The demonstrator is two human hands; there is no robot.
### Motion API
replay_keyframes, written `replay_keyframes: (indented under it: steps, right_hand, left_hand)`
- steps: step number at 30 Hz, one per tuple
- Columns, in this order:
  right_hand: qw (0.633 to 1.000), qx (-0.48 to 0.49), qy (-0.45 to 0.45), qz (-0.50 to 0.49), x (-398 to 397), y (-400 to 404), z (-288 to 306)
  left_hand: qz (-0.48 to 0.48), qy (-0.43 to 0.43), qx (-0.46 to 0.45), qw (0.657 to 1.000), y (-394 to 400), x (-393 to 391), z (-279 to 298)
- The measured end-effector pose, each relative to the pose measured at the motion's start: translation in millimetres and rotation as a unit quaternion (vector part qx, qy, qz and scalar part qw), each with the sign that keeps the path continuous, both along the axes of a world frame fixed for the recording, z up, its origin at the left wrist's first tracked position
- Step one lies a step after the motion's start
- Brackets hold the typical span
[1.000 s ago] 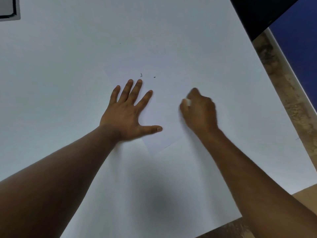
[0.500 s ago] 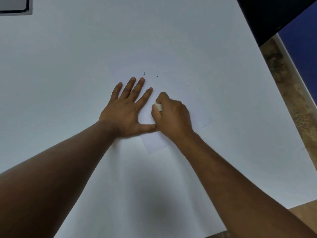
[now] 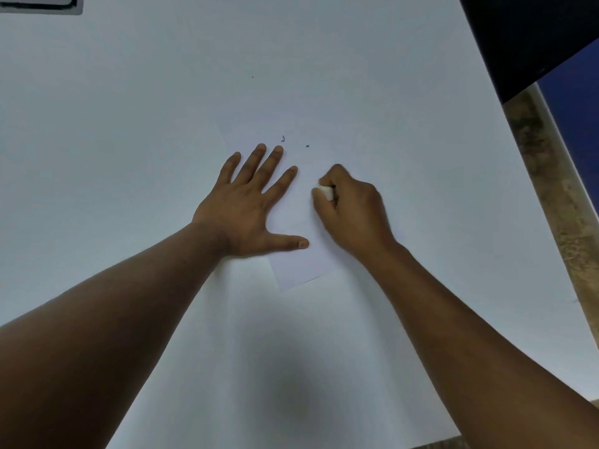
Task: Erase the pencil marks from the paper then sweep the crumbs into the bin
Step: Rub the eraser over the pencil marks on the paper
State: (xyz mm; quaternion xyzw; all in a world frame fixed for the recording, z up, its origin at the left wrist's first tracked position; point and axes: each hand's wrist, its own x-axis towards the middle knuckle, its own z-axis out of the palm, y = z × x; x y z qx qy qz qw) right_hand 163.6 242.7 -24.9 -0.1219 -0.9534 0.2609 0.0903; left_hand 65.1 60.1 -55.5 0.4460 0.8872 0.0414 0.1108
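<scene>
left hand point(image 3: 248, 209): flat, fingers spread, pressing the white paper sheet point(image 3: 299, 267)
right hand point(image 3: 351, 210): curled, gripping small white eraser point(image 3: 325, 192) on it

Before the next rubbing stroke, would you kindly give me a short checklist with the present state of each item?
1. Left hand flat on the paper, pinning it: ok.
2. Eraser gripped in the right hand: ok.
3. Eraser over the paper: ok.
4. Pencil marks all gone: cannot tell, too faint to see.
5. Crumbs swept away: not ok, specks lie beyond the left fingertips.
6. Bin within reach: cannot tell, none in view.
</scene>
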Motion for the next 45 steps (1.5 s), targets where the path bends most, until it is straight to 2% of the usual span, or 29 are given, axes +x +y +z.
replay_keyframes:
  steps: [2, 4, 8, 10, 12, 14, 16, 19, 22, 26, 30, 36, 45]
  right_hand:
    - [0.998, 0.049, -0.019, 0.020, -6, -4, 0]
    - [0.996, 0.085, -0.035, -0.021, -9, 12, -1]
    - [0.990, 0.024, -0.045, -0.130, -1, 46, -1]
    - [0.983, -0.040, -0.042, -0.174, 2, 44, -4]
    - [0.966, -0.158, -0.017, -0.204, 5, 38, -6]
    - [0.920, -0.318, 0.009, -0.227, 7, 32, -3]
    - [0.875, -0.423, 0.013, -0.234, 10, 28, -2]
    - [0.835, -0.500, 0.023, -0.231, 14, 32, 1]
    - [0.808, -0.547, 0.017, -0.217, 15, 40, 1]
    - [0.806, -0.553, 0.009, -0.209, 15, 41, 0]
    - [0.820, -0.531, 0.012, -0.212, 15, 40, 0]
    - [0.846, -0.494, 0.012, -0.200, 18, 38, -4]
    - [0.857, -0.477, 0.013, -0.192, 17, 39, -6]
  left_hand:
    - [-0.002, -0.001, -0.001, 1.000, 2, -1, 1]
    - [0.008, 0.000, 0.002, 1.000, 3, 1, 3]
    - [0.008, 0.002, -0.008, 1.000, 0, 3, 3]
    - [0.005, -0.003, -0.017, 1.000, -2, 3, 2]
    - [0.008, -0.003, -0.017, 1.000, -2, 4, 1]
    - [0.012, -0.005, -0.009, 1.000, -1, 5, 3]
    - [0.012, -0.012, -0.003, 1.000, 0, 4, 4]
    - [0.013, -0.030, -0.008, 0.999, -2, 3, 7]
    - [0.043, -0.041, 0.057, 0.997, 3, 3, 12]
    - [0.052, 0.029, 0.205, 0.977, 34, 11, 15]
    - [0.128, -0.063, 0.280, 0.949, 77, 35, 24]
    - [0.193, -0.145, 0.335, 0.911, 103, 46, 22]
    - [0.245, -0.160, 0.384, 0.876, 107, 57, 18]
